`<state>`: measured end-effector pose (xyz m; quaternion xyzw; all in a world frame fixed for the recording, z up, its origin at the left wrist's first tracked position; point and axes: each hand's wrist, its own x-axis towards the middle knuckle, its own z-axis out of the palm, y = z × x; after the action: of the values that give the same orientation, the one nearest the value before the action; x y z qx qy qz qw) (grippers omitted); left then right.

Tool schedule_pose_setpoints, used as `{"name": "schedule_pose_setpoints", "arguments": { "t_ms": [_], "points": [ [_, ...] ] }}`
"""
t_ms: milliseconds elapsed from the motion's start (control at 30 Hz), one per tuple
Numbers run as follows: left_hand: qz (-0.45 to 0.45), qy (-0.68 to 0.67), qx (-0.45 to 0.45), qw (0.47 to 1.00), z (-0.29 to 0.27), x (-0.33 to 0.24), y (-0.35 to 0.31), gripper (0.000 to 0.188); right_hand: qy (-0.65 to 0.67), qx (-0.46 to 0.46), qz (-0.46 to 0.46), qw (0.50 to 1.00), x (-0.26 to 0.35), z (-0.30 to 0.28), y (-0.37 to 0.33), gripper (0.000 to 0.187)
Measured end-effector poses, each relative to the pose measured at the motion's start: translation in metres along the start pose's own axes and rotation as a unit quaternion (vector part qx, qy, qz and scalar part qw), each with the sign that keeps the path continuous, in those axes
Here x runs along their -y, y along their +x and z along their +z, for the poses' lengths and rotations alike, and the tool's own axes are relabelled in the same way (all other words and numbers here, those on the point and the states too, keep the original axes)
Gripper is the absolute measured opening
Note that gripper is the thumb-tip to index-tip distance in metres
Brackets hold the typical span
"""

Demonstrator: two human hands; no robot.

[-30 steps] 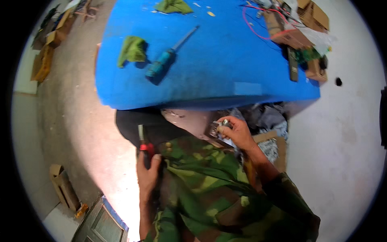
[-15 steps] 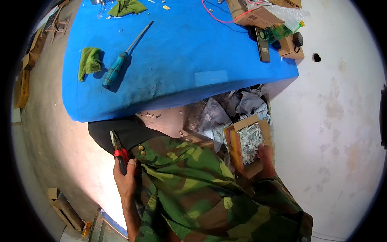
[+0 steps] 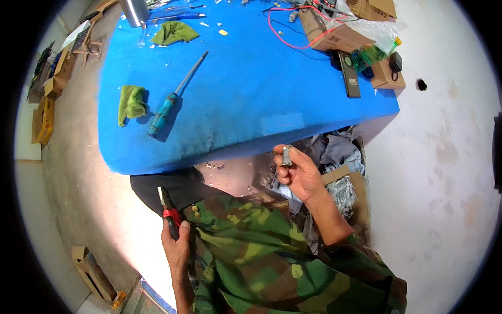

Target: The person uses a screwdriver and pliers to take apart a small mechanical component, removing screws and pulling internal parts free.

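Observation:
My left hand is wrapped round the handles of a pair of pliers, red and black, with the metal jaws pointing up and away over my dark-clad leg. My right hand is raised just off the near table edge, pinching a small silvery metal piece between thumb and fingers; its exact kind is too small to tell. Below and beyond the right wrist, partly hidden by the forearm, a cardboard box holds many similar-looking silvery pieces.
On the blue-covered table lie a teal-handled screwdriver, two green cloths and a dark phone-like device. Open cardboard boxes, a green bottle and a pink cord stand at the far right. Grey plastic bags lie beneath the edge.
My right hand has come up and left from the box of silvery pieces and now holds one small piece. The left hand keeps its grip on the pliers. The whole view has shifted slightly.

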<state>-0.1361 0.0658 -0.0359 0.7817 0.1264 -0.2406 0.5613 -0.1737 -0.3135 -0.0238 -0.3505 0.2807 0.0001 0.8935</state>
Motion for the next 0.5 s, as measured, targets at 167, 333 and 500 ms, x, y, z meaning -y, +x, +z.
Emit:
{"name": "schedule_pose_setpoints", "arguments": {
  "t_ms": [167, 333, 500],
  "points": [
    [0.01, 0.03, -0.015, 0.999, -0.001, 0.0, -0.002, 0.035, 0.024, 0.049, 0.045, 0.997, -0.007, 0.056, 0.014, 0.034],
    [0.01, 0.043, -0.012, 0.999, -0.003, 0.003, 0.001, 0.033, 0.031, 0.078, 0.053, 0.995, -0.016, 0.081, 0.022, 0.035],
    [0.012, 0.031, -0.01, 0.999, -0.001, 0.002, 0.002, 0.031, 0.031, 0.067, 0.063, 0.995, -0.021, 0.087, 0.023, 0.037]
  ]
}}
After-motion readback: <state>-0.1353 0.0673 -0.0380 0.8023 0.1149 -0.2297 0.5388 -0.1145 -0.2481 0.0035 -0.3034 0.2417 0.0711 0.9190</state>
